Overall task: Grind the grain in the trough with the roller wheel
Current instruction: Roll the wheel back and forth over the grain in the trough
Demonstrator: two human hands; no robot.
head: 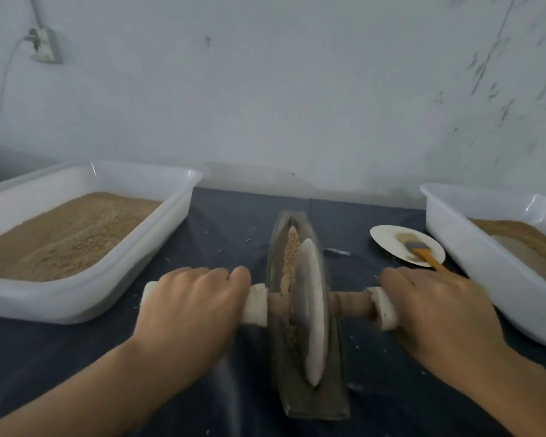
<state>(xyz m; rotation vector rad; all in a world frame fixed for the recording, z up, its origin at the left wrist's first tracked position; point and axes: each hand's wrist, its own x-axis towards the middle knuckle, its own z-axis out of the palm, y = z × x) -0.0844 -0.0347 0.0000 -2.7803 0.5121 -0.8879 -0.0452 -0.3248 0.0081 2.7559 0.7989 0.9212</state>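
A narrow boat-shaped metal trough (309,402) lies lengthwise on the dark cloth in front of me. Tan grain (292,247) lines its groove toward the far end. A pale disc-shaped roller wheel (312,313) stands on edge in the trough, near its middle, on a wooden axle with white-wrapped handles. My left hand (186,310) grips the left handle (256,305). My right hand (438,316) grips the right handle (383,309). The wheel looks blurred.
A white tub (85,298) of tan grain stands at the left. Another white tub (486,272) with tan meal stands at the right. Beside it a small white plate (388,239) carries a brush with an orange handle (426,258). A wall rises behind.
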